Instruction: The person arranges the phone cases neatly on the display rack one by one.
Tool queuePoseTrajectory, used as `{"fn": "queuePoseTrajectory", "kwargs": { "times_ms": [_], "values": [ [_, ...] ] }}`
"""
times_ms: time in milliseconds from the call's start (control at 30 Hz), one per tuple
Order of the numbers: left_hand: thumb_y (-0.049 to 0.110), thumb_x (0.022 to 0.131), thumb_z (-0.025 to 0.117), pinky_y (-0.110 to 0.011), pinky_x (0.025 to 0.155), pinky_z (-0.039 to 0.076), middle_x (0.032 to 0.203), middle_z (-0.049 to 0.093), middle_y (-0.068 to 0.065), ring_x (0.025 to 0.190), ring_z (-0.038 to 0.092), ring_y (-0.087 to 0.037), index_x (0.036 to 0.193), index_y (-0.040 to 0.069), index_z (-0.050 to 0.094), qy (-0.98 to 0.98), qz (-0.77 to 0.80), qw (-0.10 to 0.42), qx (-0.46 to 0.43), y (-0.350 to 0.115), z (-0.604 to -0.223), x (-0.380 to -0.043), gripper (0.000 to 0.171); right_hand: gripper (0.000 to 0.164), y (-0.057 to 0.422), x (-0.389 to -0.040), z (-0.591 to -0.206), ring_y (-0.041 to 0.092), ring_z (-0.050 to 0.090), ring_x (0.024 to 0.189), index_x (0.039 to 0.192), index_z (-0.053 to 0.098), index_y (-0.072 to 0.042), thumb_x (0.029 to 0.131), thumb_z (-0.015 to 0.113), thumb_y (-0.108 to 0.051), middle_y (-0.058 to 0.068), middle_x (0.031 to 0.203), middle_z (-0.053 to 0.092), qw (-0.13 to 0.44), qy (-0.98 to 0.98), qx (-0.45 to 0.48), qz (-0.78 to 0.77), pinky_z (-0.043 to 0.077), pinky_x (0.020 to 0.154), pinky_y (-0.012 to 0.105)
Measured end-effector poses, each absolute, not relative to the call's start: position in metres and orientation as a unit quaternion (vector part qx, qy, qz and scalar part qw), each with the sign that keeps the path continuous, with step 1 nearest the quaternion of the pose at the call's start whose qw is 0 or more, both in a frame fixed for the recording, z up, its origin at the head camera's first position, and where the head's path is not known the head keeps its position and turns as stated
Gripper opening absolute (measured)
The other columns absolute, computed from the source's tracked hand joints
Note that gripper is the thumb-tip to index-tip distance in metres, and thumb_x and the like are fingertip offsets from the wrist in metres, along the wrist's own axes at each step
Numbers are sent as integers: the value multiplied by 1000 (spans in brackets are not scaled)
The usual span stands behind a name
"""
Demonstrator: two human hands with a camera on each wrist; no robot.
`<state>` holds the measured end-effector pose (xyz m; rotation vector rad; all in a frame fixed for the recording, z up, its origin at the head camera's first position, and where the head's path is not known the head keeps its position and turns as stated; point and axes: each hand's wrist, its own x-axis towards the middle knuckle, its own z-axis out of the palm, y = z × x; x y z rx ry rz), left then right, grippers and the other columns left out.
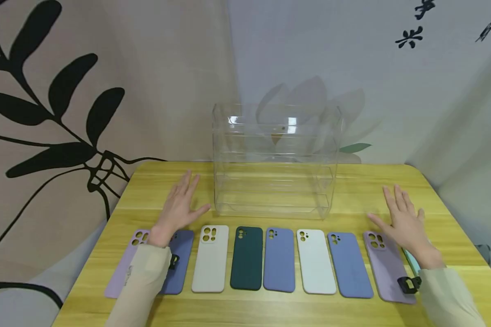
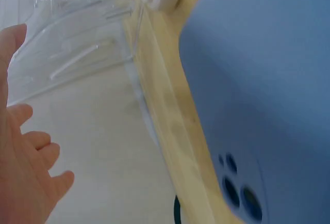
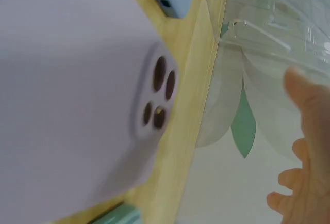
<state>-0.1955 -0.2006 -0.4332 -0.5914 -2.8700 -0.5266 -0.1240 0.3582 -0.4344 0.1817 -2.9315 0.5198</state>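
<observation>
1. Here we are at the wooden table [image 1: 352, 313], and the left hand [image 1: 177, 206] is wide open, fingers straight, thumb stretched out, nothing held
2. Its thumb tip points towards the clear rack [image 1: 274, 181], just beside that rack's left edge in the head view; whether the hand touches the table, I can't tell
3. Over to the right hand [image 1: 406, 222]: open too, fingers spread, thumb out, holding nothing, well apart from the rack; again, no telling if it touches the tabletop
4. Below them, a row of phone cases! Far left, a purple case [image 1: 124, 265], partly behind the left sleeve [image 1: 141, 281], then a blue case [image 1: 185, 256] partly under that wrist
5. On along the middle: white case [image 1: 210, 259], dark green case [image 1: 247, 259], lavender case [image 1: 279, 261], second white case [image 1: 316, 263], second blue case [image 1: 350, 265]
6. Far right, another purple case [image 1: 388, 272] near the right wrist, and a light green case [image 1: 411, 262] mostly hidden by the arm
7. Behind the rack hangs pale cloth [image 1: 180, 91] printed with black leaves [image 1: 69, 84]
</observation>
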Motion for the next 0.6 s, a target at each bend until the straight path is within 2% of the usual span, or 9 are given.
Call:
{"fn": "queuePoseTrajectory", "kwargs": {
  "times_ms": [167, 300, 433, 600],
  "values": [
    [37, 86, 64, -54, 111, 16, 153, 11, -24, 138, 17, -41, 146, -5, 18, -941, -213, 124, -232, -191, -439, -199, 87, 82, 375, -111, -441, 55, 12, 131, 149, 11, -2, 91, 58, -36, 34, 149, 9, 119, -974, 50, 187, 11, 92, 77],
    [29, 86, 65, -54, 109, 22, 152, 15, -24, 137, 20, -40, 145, -7, 19, -931, -240, 137, -240, -184, -440, -201, 83, 77, 390, -102, -446, 62, 24, 120, 142, 21, 12, 91, 60, -30, 44, 138, 21, 128, -971, 34, 200, 23, 89, 74],
    [27, 88, 63, -54, 108, 25, 153, 15, -22, 137, 21, -39, 146, -6, 18, -926, -262, 130, -239, -179, -440, -203, 80, 78, 402, -92, -451, 63, 25, 116, 138, 21, 19, 90, 61, -28, 47, 132, 24, 89, -974, -1, 209, 26, 88, 73],
    [22, 89, 63, -54, 103, 33, 152, 18, -22, 136, 24, -39, 145, -6, 20, -917, -285, 140, -241, -173, -441, -207, 76, 84, 414, -81, -455, 63, 28, 110, 136, 20, 22, 89, 63, -33, 49, 125, 27, 22, -979, -36, 200, 29, 84, 72]
  ]
}}
